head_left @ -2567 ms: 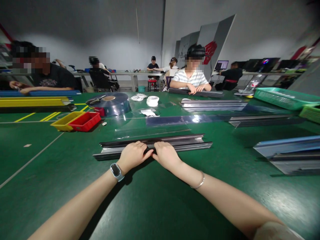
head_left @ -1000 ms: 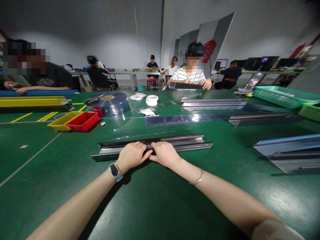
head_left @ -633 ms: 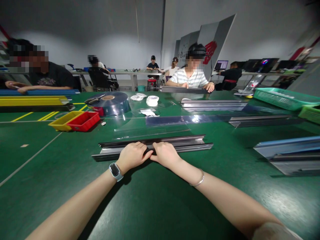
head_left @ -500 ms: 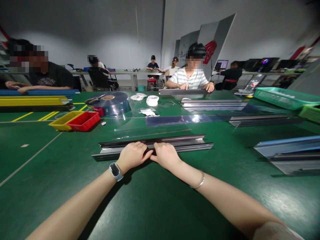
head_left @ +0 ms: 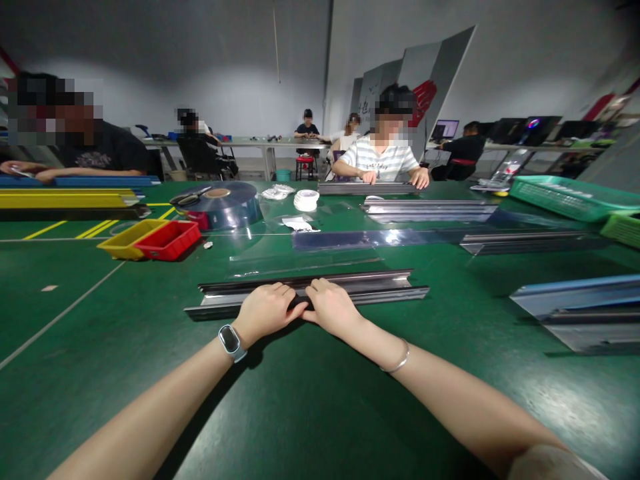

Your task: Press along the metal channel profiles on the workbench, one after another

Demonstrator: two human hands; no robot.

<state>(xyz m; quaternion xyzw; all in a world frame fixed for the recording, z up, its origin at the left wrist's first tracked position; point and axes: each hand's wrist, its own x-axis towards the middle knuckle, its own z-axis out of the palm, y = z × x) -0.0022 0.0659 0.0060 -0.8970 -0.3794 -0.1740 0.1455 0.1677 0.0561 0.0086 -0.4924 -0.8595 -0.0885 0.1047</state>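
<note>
A long dark channel profile (head_left: 380,293) lies on the green table, its open side up and its inner face pale. My left hand (head_left: 265,309) is closed over the near wall around the middle, fingers reaching into the channel and thumb on the near side. Close beside it, my right hand (head_left: 331,308) grips the same wall, the two thumbs almost meeting. My fingers hide the middle of the profile. Just behind it lies a clear plastic strip (head_left: 305,261).
Yellow (head_left: 125,241) and red (head_left: 173,241) bins stand left, before a clear film roll (head_left: 225,207). White tape rolls (head_left: 306,200) sit farther back. More profiles (head_left: 585,307) lie right, near a green basket (head_left: 575,199). Across the table, a co-worker in stripes (head_left: 380,157) handles another profile.
My hands stay on the profile with hardly any movement. The whole view has shifted very slightly. At left, a co-worker's hands and head have moved a little.
</note>
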